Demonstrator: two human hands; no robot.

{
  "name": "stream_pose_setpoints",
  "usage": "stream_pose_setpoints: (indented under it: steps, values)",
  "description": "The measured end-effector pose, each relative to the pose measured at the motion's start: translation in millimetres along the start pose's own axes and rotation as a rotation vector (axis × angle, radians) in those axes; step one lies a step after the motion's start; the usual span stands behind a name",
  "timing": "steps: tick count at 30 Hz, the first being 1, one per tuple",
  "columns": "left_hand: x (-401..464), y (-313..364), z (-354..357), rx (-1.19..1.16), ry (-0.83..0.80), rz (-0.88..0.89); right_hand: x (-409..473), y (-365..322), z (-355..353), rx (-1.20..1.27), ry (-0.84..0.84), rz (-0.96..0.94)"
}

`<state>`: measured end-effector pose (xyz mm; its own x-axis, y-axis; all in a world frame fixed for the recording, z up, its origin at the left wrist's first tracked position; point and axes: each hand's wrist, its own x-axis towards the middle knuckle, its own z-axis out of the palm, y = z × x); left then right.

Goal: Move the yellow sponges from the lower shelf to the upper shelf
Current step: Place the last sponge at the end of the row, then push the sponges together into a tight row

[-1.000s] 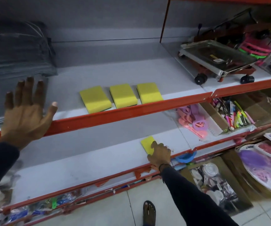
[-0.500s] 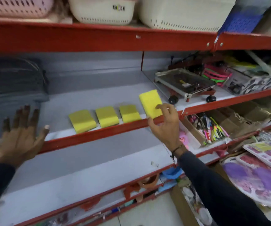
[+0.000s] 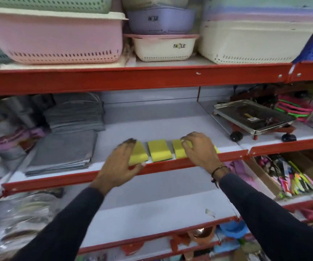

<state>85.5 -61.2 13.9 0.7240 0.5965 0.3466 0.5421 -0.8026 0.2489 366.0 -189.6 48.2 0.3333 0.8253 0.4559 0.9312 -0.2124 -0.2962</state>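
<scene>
- Where the upper grey shelf point(image 3: 170, 127) meets its red metal front lip point(image 3: 170, 164), the flat rectangular yellow foam sponges sit in a row just behind that lip.
- One yellow sponge point(image 3: 140, 153) at the row's left end lies partly under the left hand point(image 3: 122, 164); the fingers are spread and curved over it and the thumb reaches the lip, but whether it is gripped or only touched cannot be told.
- A middle sponge point(image 3: 159, 150) lies free between the two hands, a dark layer showing at its near corner.
- The next sponge point(image 3: 179, 151) is touched by the right hand point(image 3: 199, 149), whose bent fingers rest over its top; a sliver of a fourth sponge point(image 3: 216, 149) peeks out beyond that hand, and a firm grasp cannot be confirmed.
- Below, the lower grey shelf point(image 3: 161, 210) shows a bare surface between the dark sleeves.
- Folded grey cloths point(image 3: 63, 149) lie left of the sponges, and a steel tray on wheels point(image 3: 253, 117) stands to the right.
- Above, pink, lilac and cream plastic baskets point(image 3: 57, 36) fill the top shelf.
</scene>
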Motion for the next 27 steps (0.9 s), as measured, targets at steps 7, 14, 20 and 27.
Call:
stream_pose_setpoints:
  steps: [7,14,20,27]
  values:
    - [-4.1,29.7,3.0,0.029,-0.225,-0.072,-8.2,-55.6,33.5,-0.156,-0.257,-0.241]
    - [-14.8,39.2,4.7,0.048,-0.221,-0.107,-21.9,-56.0,32.1,-0.007,-0.253,-0.157]
    - [-16.1,49.9,9.0,0.081,-0.182,-0.145,-28.9,-77.4,37.1,0.036,-0.212,-0.147]
    - [-17.1,46.1,13.5,0.081,-0.196,-0.121,-11.7,-36.4,4.3,-0.098,-0.133,-0.056]
